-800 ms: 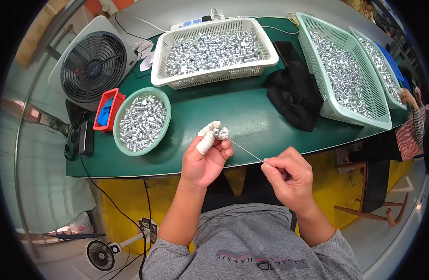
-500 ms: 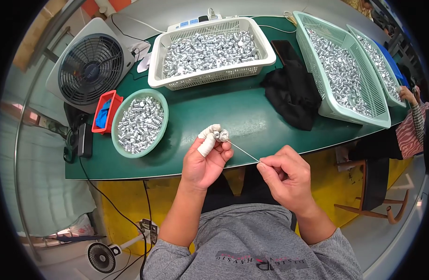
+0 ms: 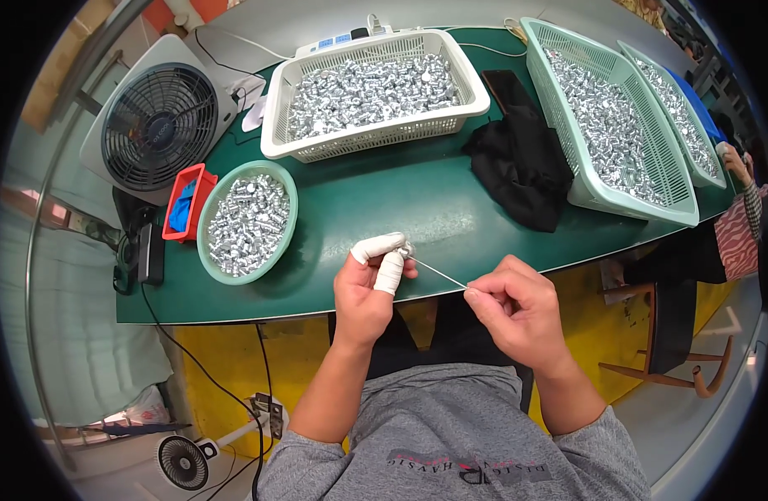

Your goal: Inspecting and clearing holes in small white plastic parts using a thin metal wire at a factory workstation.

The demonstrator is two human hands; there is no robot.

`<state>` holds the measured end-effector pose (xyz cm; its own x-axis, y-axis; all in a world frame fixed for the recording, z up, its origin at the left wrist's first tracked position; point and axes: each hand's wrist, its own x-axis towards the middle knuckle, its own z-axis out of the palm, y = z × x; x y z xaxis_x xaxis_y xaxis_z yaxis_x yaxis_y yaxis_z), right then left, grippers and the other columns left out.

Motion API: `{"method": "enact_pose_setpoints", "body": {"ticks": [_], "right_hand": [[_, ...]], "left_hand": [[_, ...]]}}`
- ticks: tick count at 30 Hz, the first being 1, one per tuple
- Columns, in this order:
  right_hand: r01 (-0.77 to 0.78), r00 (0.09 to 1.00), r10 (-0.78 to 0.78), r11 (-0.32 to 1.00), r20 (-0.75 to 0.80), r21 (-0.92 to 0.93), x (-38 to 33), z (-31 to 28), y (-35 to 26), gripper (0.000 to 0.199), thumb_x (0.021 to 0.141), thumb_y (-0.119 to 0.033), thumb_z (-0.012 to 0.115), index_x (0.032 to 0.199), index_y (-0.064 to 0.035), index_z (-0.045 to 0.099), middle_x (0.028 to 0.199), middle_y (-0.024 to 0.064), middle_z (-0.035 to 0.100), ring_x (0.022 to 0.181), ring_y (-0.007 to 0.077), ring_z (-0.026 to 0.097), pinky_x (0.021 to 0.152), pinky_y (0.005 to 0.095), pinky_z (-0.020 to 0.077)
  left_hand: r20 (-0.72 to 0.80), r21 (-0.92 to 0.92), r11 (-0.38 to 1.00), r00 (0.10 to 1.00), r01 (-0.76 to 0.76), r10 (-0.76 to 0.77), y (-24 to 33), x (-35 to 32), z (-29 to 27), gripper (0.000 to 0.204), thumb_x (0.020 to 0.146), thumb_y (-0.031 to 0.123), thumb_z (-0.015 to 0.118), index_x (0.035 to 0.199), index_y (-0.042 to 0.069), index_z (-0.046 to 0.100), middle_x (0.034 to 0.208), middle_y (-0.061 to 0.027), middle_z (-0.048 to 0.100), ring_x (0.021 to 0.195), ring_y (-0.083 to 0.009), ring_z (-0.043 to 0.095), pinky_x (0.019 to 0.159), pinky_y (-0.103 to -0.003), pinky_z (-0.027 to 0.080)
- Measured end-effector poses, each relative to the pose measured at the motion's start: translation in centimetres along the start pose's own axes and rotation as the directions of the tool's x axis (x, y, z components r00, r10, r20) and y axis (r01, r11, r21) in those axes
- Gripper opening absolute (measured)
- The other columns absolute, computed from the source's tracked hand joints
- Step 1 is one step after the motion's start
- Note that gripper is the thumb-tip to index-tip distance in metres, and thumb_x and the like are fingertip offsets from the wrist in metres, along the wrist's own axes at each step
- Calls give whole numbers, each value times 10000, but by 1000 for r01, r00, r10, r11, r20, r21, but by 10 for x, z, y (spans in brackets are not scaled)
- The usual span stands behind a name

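Observation:
My left hand [image 3: 364,294], white tape or finger covers on its thumb and a finger, is pinched round a small silvery metal part [image 3: 406,250] over the table's front area. Most of that part is hidden by the fingers. Between thumb and fingertips, my right hand [image 3: 520,311] grips a thin metal rod [image 3: 440,273]. The rod slants up to the left, its far end at the metal part; whether it sits inside cannot be made out. A round green bowl [image 3: 294,209] of similar silvery parts stands left of my hands on the green table [image 3: 359,188].
Behind, a white basket [image 3: 367,137] is full of silvery parts. Two light green baskets [image 3: 586,179] of them stand at right, beside a black cloth [image 3: 517,167]. A red bin [image 3: 182,234] and a box fan [image 3: 161,125] are at left. Another person's hand [image 3: 737,164] shows far right.
My left hand has turned over, bringing its taped fingers across the metal part and covering more of it. The right hand and rod have barely moved.

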<state>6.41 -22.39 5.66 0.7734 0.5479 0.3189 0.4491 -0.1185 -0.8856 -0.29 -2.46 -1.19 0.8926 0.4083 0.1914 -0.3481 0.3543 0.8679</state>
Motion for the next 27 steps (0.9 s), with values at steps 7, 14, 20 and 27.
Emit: {"method": "enact_pose_setpoints", "body": {"ticks": [7,14,20,27], "right_hand": [[-227,974,204,910,103,348,-5,-2,19,21,884,5,739,873,-5,724,775,-6,559,616,41,445,541,210,334],[-175,984,174,965,22,193,-10,7,28,45,904,-24,736,889,17,727,799,-6,568,656,45,461,584,212,355],[-254,967,234,899,98,358,-9,4,35,59,911,-35,737,893,21,727,800,-6,570,673,47,467,593,214,362],[-253,967,231,927,108,276,-5,3,40,45,915,-28,730,901,14,726,791,-13,567,675,47,467,599,214,364]], "left_hand": [[14,-216,967,991,135,-136,9,-1,-2,212,1007,-38,569,1207,0,630,1142,-138,664,942,-189,663,803,-332,571],[-68,531,841,984,-106,166,0,-6,8,207,994,-44,591,1194,-14,633,1114,-152,679,935,-198,677,801,-332,580],[-91,-86,973,971,212,-220,18,-1,1,207,984,-52,606,1187,-19,633,1092,-143,691,943,-190,683,805,-327,583],[-10,601,794,992,-93,123,19,-3,5,219,966,-58,638,1182,-26,637,1084,-117,696,971,-165,681,821,-293,575]]}}
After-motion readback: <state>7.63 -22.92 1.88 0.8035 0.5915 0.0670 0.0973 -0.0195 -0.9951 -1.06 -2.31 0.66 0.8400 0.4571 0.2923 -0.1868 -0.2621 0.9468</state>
